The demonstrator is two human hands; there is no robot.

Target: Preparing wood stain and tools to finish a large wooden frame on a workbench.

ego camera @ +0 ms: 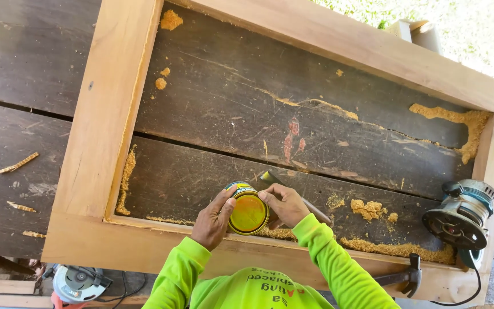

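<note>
Hands point(250, 213) around round yellow-lidded metal tin point(247, 208) over rough wooden frame point(105, 126)

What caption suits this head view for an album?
Both hands, left hand and right hand, hold a small round yellow-lidded tin over a pale wooden frame.

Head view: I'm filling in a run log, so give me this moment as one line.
left hand: holds yellow can | right hand: on can, holds brush | around: wooden frame, router, hammer

you have two hands, left point(212, 220) and right point(284, 204), one yellow tin point(248, 212), one wooden frame point(107, 114), one router point(461, 214), one hammer point(404, 276), one circular saw point(78, 283)
</note>
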